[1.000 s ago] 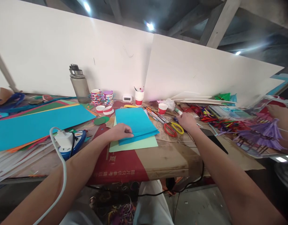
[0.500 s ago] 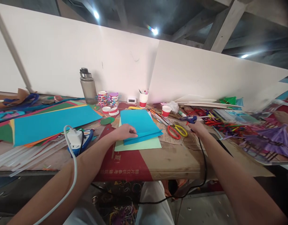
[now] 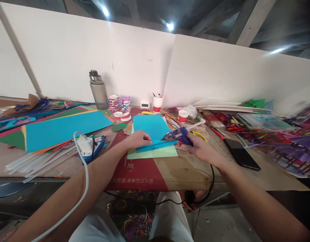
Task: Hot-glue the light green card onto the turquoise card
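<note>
Left hand (image 3: pixel 140 138) flat w/ fingers curled, pinning the folded blue paper (image 3: pixel 152 129) at its near edge, on top of a pale green sheet (image 3: pixel 155 153) mid-bench. Right hand (image 3: pixel 201 150) closed round a blue glue gun (image 3: pixel 179 135), nozzle right at the fold's front strip. Looks like fold's done and gun's in position; no glue visible on the paper yet, so bonding seems left to do.
</note>
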`<act>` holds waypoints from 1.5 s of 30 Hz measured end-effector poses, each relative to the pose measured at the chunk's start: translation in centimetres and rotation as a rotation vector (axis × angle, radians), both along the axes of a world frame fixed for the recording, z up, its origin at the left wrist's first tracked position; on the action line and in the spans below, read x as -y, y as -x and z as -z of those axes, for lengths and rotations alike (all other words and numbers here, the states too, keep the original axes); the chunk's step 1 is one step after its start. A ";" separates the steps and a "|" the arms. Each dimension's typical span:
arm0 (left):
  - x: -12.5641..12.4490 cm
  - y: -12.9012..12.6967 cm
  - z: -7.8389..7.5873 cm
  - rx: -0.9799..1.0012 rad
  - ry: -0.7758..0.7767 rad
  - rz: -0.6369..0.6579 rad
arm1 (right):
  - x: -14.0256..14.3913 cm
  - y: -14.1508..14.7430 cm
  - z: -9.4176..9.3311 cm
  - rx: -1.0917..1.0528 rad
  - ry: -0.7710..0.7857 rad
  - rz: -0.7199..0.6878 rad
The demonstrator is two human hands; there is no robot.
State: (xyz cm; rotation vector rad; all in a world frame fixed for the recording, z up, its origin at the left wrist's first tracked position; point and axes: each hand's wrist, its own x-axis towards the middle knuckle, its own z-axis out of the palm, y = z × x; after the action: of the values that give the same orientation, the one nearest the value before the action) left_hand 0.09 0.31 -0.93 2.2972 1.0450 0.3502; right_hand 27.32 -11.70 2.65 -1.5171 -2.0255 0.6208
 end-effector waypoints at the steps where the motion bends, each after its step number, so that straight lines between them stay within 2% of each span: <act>1: -0.1 0.0 0.1 0.003 0.000 0.001 | 0.0 0.6 0.2 0.058 -0.030 -0.013; 3: -0.1 0.0 0.2 0.006 -0.002 0.003 | 0.0 1.7 0.5 0.148 -0.055 -0.027; 8: 0.1 0.0 -0.1 0.004 0.013 0.003 | -0.5 3.1 0.7 0.301 0.012 -0.010; 18: -0.1 0.0 -0.1 -0.012 0.001 0.011 | 0.2 0.1 0.1 0.467 -0.011 0.199; 23: -0.1 0.1 -0.2 -0.010 -0.002 0.018 | 0.6 0.1 -0.6 0.546 0.008 0.312; 33: 0.1 -0.2 -0.5 -0.036 0.009 -0.003 | 0.4 1.6 0.1 0.491 -0.007 0.225; 40: 0.2 -0.2 -0.6 -0.047 -0.004 0.000 | 0.9 0.8 0.1 0.533 -0.018 0.292; 45: 0.0 0.0 -1.0 -0.076 0.013 0.027 | 1.1 2.6 -0.1 0.477 -0.011 0.234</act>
State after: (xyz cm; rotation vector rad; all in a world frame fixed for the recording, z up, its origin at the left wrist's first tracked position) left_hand 0.05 0.26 0.05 2.3268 1.0497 0.2460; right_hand 24.73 -12.80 2.75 -2.0035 -2.1236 0.1610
